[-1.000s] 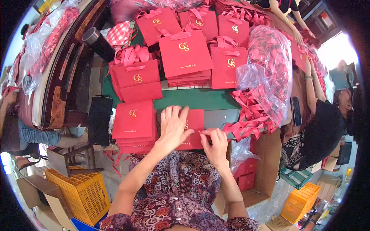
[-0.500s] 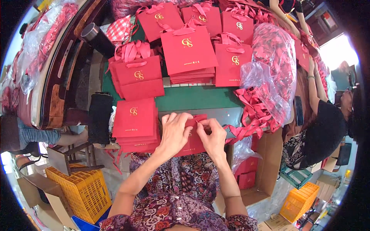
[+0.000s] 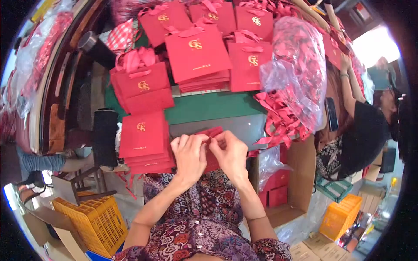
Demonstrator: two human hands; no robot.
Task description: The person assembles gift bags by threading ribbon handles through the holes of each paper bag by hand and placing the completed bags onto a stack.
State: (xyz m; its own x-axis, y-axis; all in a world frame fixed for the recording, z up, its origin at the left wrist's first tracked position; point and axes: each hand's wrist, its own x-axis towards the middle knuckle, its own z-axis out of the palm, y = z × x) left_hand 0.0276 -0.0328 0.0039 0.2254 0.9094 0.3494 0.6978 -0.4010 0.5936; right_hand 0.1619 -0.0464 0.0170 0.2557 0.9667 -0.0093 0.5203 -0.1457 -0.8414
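A red paper gift bag [image 3: 212, 164] lies right in front of me at the near table edge, mostly covered by my hands. My left hand [image 3: 190, 157] is closed on the bag's top edge, fingers curled over it. Close beside it, my right hand [image 3: 230, 154] pinches at the same top edge; whether a ribbon end is between its fingertips is hidden. To the left sits a stack of flat red bags [image 3: 143, 137] without visible handles. A loose heap of red ribbons [image 3: 285, 119] spills from a clear plastic bag [image 3: 300, 65] on the right.
Finished-looking red bags with ribbon handles [image 3: 198, 52] stand in piles across the far side. A black tumbler [image 3: 93, 47] is at far left, a phone [image 3: 331, 114] at right. Below right is an open cardboard box [image 3: 300, 182]; yellow crates [image 3: 98, 222] stand low. Another person's arm [image 3: 353, 89] reaches in at right.
The view has shifted a little, so the table things sit further left. My hands stay at the bag's top edge, and my right hand has come closer to my left.
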